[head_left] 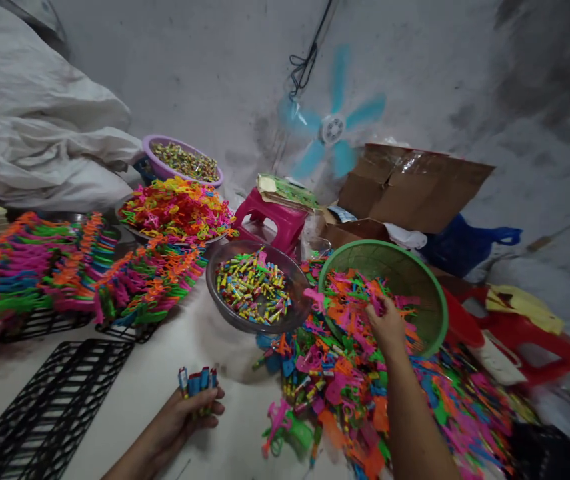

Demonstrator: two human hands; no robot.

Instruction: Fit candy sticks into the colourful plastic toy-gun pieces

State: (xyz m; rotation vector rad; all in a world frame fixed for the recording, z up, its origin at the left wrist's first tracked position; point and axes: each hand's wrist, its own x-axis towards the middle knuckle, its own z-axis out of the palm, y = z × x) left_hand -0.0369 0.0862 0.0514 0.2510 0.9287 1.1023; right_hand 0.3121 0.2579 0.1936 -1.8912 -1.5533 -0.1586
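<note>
Two hands are in the head view, both yours. Your left hand [192, 410] rests low on the pale floor [165, 373], fingers curled tight around a small bundle of blue plastic pieces [197, 381] that stand up out of the fist. Your right hand [389, 325] reaches forward into the green basket [415, 267], which is tipped toward you, and its fingers pinch at the orange and pink plastic toy parts [349, 300] spilling from it; whether it has one firmly in its grip you cannot tell, since the fingertips are buried among the parts.

Below the basket, a wide heap of mixed coloured parts [345, 387] spreads across the floor between your two arms and off to the right. Just left of the basket, touching its rim, sits a clear round bowl [229, 313] holding small yellow, green and pink tubes [252, 287].

Farther left, rows of assembled bright pieces [65, 273] stand packed on black grid trays, and one bare black grid tray [55, 400] lies near your left forearm. Behind them is a purple basin [152, 157] of small dark bits, and next to it white sacks [39, 133] are piled. A pink stool [272, 220], an open cardboard box [405, 187], a red stool [529, 347] and a spinning blue fan [332, 130] stand along the grey wall.
</note>
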